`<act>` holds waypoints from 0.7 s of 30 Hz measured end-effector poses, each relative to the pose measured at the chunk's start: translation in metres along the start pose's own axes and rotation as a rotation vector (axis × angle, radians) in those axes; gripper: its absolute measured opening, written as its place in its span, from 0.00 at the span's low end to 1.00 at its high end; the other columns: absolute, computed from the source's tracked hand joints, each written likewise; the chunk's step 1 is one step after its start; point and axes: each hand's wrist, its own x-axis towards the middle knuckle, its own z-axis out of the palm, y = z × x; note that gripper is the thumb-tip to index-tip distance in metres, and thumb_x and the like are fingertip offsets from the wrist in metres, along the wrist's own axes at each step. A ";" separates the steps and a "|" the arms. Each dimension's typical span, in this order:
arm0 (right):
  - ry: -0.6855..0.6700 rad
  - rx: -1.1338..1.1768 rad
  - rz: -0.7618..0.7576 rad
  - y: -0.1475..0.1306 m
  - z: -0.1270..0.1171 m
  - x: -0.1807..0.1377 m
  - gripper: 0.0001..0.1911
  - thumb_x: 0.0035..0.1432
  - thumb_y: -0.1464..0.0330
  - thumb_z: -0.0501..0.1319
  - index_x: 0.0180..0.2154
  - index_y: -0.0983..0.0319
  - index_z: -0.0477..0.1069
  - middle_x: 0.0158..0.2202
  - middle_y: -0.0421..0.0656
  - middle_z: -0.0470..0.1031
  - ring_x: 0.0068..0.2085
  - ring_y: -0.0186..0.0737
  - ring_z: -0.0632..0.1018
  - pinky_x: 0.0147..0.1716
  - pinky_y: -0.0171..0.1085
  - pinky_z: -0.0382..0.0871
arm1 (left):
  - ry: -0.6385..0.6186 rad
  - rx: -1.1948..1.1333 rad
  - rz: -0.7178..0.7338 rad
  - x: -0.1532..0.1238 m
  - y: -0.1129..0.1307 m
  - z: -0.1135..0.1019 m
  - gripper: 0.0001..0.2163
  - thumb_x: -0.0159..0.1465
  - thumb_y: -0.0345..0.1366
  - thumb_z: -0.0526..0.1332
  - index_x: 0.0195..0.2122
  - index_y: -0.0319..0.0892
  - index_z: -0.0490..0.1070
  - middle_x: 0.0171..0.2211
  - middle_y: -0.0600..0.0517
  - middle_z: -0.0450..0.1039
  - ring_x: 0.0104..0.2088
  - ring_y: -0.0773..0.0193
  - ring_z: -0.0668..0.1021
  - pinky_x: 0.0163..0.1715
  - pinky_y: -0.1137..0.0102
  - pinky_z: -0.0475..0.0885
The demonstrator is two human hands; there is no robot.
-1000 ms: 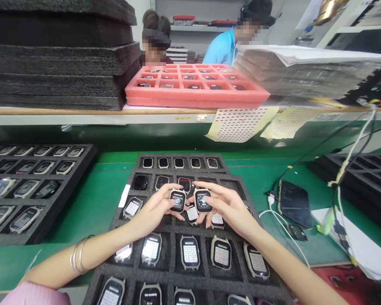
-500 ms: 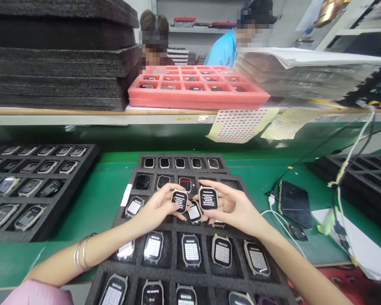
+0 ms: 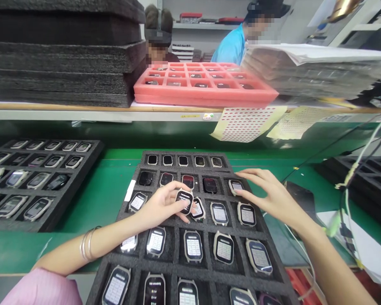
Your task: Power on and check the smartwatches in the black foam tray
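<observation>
My left hand point(image 3: 169, 201) pinches a smartwatch point(image 3: 184, 201) above the tray; its dark screen carries lines of white text. Just behind it lies another watch point(image 3: 197, 209), tilted and partly hidden by my fingers. My right hand point(image 3: 269, 192) reaches over the tray's right edge, thumb and fingers apart around a watch point(image 3: 236, 187) that lies in the end compartment with its screen lit. The thumb tip is at that watch's edge. Both hands are over a black foam tray point(image 3: 206, 228) of strapless watches, many with lit screens, others dark.
Another foam tray of watches point(image 3: 44, 178) lies at left. Above stands a shelf with stacked black foam point(image 3: 60, 55), a pink foam tray point(image 3: 206, 97) and a wrapped stack point(image 3: 317, 72). Cables point(image 3: 346, 199) hang at right, near a phone point(image 3: 300, 197). Two people are behind the shelf.
My right hand has moved right from the tray's middle, where it held a watch, to the end compartment, which now has a watch in it. My left hand still holds its watch.
</observation>
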 end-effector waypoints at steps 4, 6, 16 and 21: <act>-0.109 0.067 -0.099 -0.028 0.005 0.015 0.15 0.67 0.62 0.54 0.46 0.62 0.73 0.45 0.48 0.75 0.47 0.49 0.72 0.49 0.47 0.66 | 0.020 0.002 0.000 0.000 0.000 0.000 0.12 0.63 0.36 0.62 0.45 0.40 0.63 0.34 0.49 0.74 0.37 0.60 0.79 0.33 0.66 0.77; -0.184 0.064 -0.123 -0.039 0.016 0.022 0.14 0.67 0.64 0.53 0.47 0.62 0.73 0.46 0.48 0.76 0.47 0.50 0.72 0.48 0.48 0.67 | 0.025 0.004 -0.003 0.000 0.001 0.000 0.11 0.64 0.36 0.61 0.45 0.40 0.63 0.34 0.48 0.74 0.37 0.59 0.79 0.33 0.66 0.77; -0.085 0.107 0.118 -0.046 0.047 0.033 0.10 0.57 0.65 0.64 0.38 0.66 0.73 0.37 0.50 0.73 0.36 0.49 0.76 0.37 0.47 0.73 | 0.033 0.057 -0.013 -0.004 -0.004 0.000 0.22 0.57 0.32 0.68 0.50 0.43 0.61 0.40 0.48 0.74 0.41 0.59 0.77 0.39 0.64 0.74; -0.039 0.645 0.197 -0.072 0.028 0.032 0.10 0.61 0.64 0.61 0.41 0.62 0.70 0.42 0.49 0.74 0.38 0.44 0.78 0.35 0.41 0.76 | 0.125 0.101 0.015 -0.004 0.000 0.003 0.20 0.58 0.35 0.65 0.50 0.41 0.62 0.37 0.49 0.72 0.36 0.61 0.77 0.31 0.69 0.72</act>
